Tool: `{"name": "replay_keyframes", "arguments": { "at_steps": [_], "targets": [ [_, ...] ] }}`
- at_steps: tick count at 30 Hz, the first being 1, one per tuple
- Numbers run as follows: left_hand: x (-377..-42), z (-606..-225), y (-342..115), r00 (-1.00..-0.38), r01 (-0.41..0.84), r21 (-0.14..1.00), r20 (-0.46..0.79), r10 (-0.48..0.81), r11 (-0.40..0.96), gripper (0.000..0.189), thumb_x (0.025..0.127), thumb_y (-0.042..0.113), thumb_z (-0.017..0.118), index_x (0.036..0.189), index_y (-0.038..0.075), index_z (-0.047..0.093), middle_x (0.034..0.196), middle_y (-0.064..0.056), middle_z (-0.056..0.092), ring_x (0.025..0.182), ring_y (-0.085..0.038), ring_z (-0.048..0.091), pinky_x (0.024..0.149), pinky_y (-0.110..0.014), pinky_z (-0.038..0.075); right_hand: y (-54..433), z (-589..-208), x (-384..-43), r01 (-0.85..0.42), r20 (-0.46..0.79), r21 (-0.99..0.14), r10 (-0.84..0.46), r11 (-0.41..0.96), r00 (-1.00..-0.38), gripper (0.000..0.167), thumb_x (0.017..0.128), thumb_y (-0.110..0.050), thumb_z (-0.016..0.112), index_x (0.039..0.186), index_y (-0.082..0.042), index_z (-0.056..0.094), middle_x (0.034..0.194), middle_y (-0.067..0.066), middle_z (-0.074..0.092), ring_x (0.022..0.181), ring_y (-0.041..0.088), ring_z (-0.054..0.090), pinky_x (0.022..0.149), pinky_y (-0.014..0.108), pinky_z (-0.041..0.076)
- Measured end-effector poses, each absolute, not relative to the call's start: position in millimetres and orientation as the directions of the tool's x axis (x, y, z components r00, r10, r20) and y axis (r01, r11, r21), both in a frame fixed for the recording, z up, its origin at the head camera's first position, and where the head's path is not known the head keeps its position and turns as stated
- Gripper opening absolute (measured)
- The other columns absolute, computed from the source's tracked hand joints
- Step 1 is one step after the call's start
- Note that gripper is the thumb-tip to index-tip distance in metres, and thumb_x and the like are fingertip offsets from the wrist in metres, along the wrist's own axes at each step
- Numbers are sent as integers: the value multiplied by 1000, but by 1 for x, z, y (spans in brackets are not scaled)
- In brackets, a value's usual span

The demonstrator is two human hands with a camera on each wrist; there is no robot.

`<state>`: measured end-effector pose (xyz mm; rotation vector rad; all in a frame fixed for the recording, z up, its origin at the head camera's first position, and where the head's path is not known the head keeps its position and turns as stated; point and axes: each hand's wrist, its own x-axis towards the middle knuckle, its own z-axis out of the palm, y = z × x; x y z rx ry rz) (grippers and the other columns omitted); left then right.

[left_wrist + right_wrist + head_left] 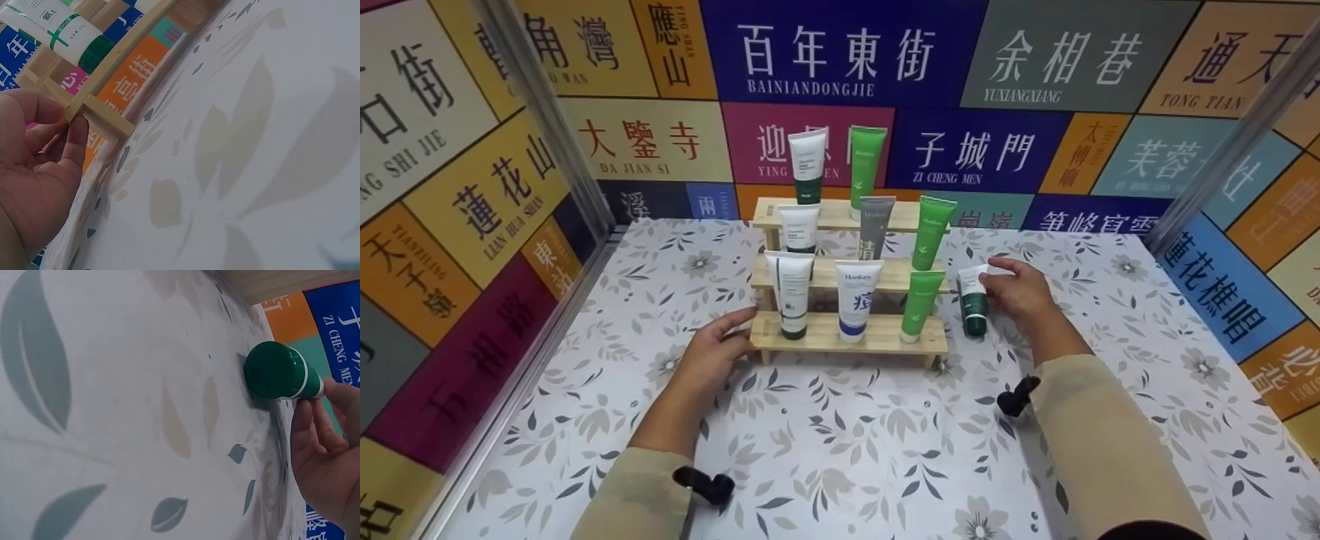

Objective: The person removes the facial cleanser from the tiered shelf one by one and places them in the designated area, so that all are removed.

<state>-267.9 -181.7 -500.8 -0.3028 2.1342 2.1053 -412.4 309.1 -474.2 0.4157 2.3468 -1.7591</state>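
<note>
R hand (1020, 289): white-&-green tube (974, 300) is pinched near its tail btwn thumb & fingers. L hand (712, 349): L end of lowest shelf of wooden stand (821, 335) is pinched likewise. Back wall (840, 45) is covered w/ flat coloured rectangles & lettering. Tabletop (847, 450) is patterned w/ grey leaves & flowers on white. Stand is made of pale, straight-grained wood, stepped in 3 tiers, shelves slatted. On it 8 upright tubes (859, 292) are carried, caps down, flat crimped tails up. Pinched tube is located just R of stand, low at tabletop; contact beneath can't be told. Its body is tapered from round cap to flat tail. Long axis is set approx. front-to-back, tail toward wall; cap (273, 370), glossy dk green, is pointed toward person.
</note>
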Motion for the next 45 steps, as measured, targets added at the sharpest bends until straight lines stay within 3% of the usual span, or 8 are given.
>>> {"name": "replay_keyframes", "arguments": {
  "at_steps": [8,13,27,35,45],
  "targets": [
    [-267,-498,-180,-971,-232,973,-231,-58,14,54,98,14,67,151,20,61,150,-8,67,135,-24,66,119,-42,46,311,-480,-416,367,-335,-854,151,368,-930,59,104,-32,70,159,-24,51,144,9,63,116,17,67,92,28,58],
    [-267,-498,-181,-972,-228,974,-227,-54,6,55,98,12,67,152,20,60,150,-8,67,136,-24,66,119,-41,46,311,-479,-414,382,-353,-852,144,359,-924,59,105,-31,67,160,-24,48,147,9,61,121,20,63,93,29,59],
    [-268,-498,-183,-971,-239,971,-239,-18,6,56,99,15,66,154,21,58,153,-8,65,138,-23,64,120,-41,43,315,-470,-400,373,-347,-878,139,299,-927,60,106,-26,66,162,-20,46,144,9,61,111,18,68,93,31,62],
    [-267,-499,-183,-972,-236,972,-236,-24,1,57,99,14,67,155,22,57,151,-9,66,136,-23,65,118,-40,45,316,-456,-398,336,-316,-860,116,385,-942,59,106,-35,65,161,-21,48,151,7,58,127,22,63,100,34,59],
    [-265,-497,-183,-968,-250,968,-250,-29,11,56,99,17,68,153,26,59,150,-5,67,137,-22,64,118,-40,43,307,-419,-395,261,-238,-895,106,361,-965,54,106,-41,65,155,-23,52,158,6,56,139,26,59,115,43,53]
  ]
}}
